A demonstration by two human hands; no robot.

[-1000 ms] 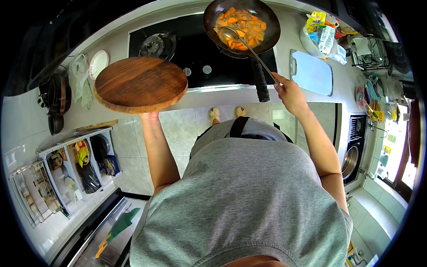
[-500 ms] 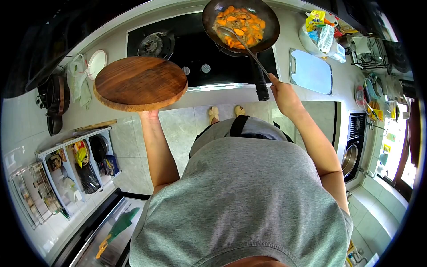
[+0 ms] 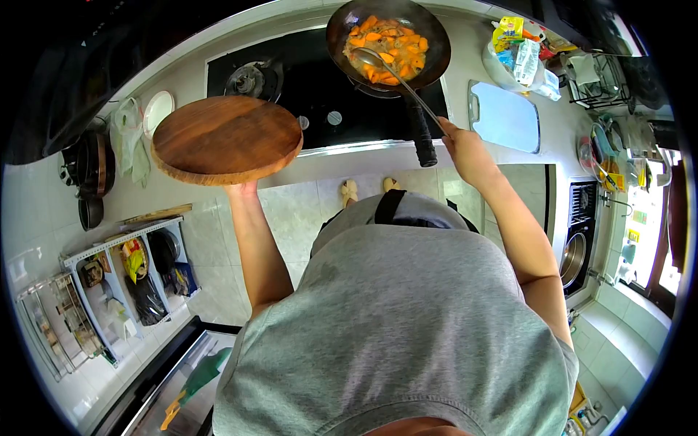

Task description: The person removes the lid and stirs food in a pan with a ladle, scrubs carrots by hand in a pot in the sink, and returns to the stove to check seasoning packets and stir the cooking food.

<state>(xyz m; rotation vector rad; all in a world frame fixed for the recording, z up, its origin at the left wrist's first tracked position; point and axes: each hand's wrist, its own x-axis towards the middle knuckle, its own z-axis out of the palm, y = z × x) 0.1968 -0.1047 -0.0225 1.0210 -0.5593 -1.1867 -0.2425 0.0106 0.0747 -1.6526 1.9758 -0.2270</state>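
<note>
Pale-blue board (image 3: pixel 504 116) near wok (image 3: pixel 439 47)

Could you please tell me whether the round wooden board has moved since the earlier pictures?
No, not noticeably either way: the round wooden board keeps its place against the stove's right knob.

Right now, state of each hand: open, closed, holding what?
Left hand: supporting the round wooden board from below; fingers hidden, open or closed can't be told.
Right hand: closed, holding the metal cooking spoon.

Left arm (image 3: pixel 256 251) and right arm (image 3: pixel 520 221) outstretched, left hand (image 3: pixel 243 190) mostly hidden, right fingers (image 3: pixel 451 133) curled.
</note>
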